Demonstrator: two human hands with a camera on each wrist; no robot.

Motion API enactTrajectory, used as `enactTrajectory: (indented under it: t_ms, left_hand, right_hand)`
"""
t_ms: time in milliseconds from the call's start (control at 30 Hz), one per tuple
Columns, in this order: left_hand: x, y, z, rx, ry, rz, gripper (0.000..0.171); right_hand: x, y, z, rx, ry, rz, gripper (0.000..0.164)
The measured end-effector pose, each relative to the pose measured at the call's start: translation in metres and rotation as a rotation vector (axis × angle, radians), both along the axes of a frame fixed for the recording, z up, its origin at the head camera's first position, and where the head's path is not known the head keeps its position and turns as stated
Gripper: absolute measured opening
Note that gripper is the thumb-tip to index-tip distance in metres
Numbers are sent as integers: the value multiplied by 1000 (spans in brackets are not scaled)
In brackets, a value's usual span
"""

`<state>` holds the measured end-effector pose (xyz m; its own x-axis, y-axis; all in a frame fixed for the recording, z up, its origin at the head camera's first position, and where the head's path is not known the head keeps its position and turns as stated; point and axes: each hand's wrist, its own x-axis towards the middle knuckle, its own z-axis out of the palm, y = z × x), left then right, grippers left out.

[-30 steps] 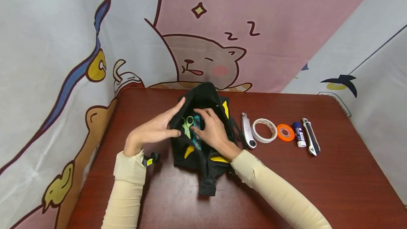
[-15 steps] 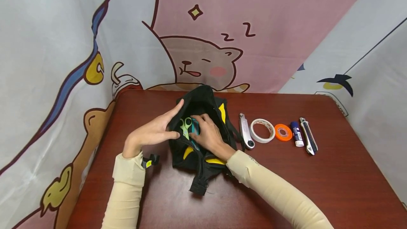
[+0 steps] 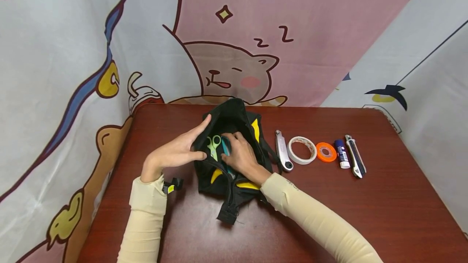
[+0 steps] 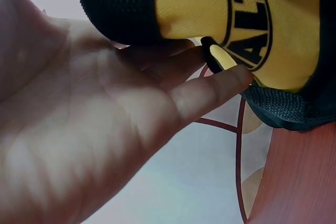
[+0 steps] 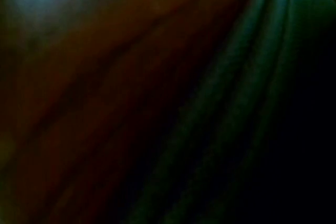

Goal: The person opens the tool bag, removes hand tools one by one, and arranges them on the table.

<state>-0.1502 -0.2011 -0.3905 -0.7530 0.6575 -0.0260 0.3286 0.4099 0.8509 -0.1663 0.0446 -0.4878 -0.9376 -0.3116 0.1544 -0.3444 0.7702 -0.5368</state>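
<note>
A black bag with yellow patches (image 3: 215, 175) stands unzipped on the table. My left hand (image 3: 174, 149) rests against its left side, thumb and index fingertip at the rim. In the left wrist view, straight fingers (image 4: 210, 95) touch the yellow lettered panel (image 4: 294, 30). My right hand (image 3: 240, 152) reaches into the bag, thumb and fingers around a long teal item (image 3: 226, 146), mostly covered by the hand; its kind is unclear. Green-handled scissors (image 3: 213, 146) lie inside, left of it. The right wrist view is dark and blurred, with folded fabric (image 5: 236, 82).
Right of the bag, a row runs across the dark red table (image 3: 310, 218): a white-handled cutter (image 3: 283, 151), a white tape roll (image 3: 312, 159), an orange tape roll (image 3: 332, 157), a glue stick (image 3: 341, 154) and a utility knife (image 3: 355, 157). A patterned cloth (image 3: 310, 68) hangs behind.
My right hand has moved deeper into the bag and closed around the teal item, which has tilted a little. The bag's front strap has swung left. My left hand stays at the rim.
</note>
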Motion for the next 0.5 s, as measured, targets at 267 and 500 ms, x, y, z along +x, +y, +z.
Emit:
enactTrajectory:
  t_ms: [267, 500]
  left_hand:
    - [1, 0, 0, 7, -5, -3, 103]
    - [0, 1, 1, 0, -1, 6, 103]
  right_hand:
    - [0, 0, -1, 20, 20, -20, 65]
    - [1, 2, 2, -7, 51, -33, 63]
